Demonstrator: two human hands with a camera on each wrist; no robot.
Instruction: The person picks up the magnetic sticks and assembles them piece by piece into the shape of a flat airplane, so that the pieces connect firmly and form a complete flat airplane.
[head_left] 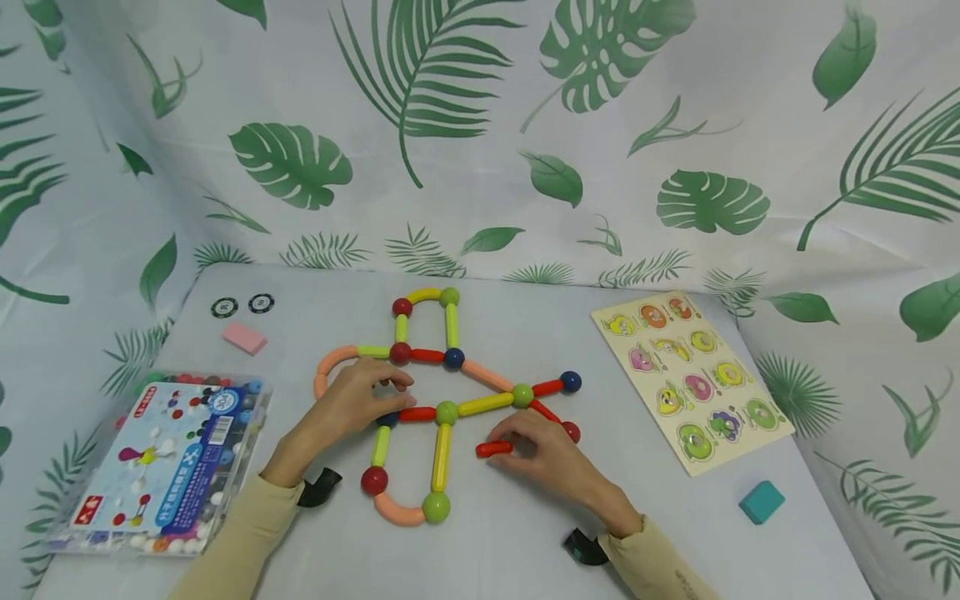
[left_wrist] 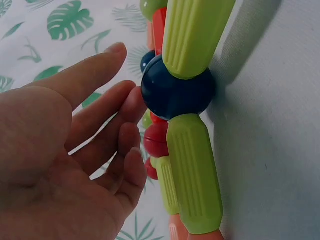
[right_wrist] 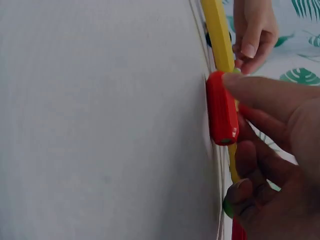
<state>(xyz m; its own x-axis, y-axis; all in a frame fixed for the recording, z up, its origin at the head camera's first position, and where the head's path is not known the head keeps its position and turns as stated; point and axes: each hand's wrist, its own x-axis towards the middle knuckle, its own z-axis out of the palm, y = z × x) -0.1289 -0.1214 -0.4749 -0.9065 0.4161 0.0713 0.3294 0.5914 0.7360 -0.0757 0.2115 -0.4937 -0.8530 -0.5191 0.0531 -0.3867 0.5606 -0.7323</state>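
Note:
My right hand (head_left: 551,458) pinches a short red magnetic rod (head_left: 494,449) by one end, thumb on top, low over the table. In the right wrist view the loose red rod (right_wrist: 222,108) shows ridged sides, and the fingers lie behind it. My left hand (head_left: 356,400), loosely bent and holding nothing, hovers over the left side of a flat figure of rods and balls. Its fingertips come right up to a dark blue ball (left_wrist: 177,89) with lime rods (left_wrist: 194,175) on it. The figure joins a yellow rod (head_left: 486,405), green balls (head_left: 447,412), red balls and curved orange pieces.
A clear box with a printed sheet (head_left: 161,458) holds many balls at left. Behind it lie a pink block (head_left: 244,337) and two black-rimmed discs (head_left: 261,303). A fruit picture board (head_left: 693,379) and a teal block (head_left: 762,502) lie at right. Leaf-print cloth (head_left: 480,150) hangs behind.

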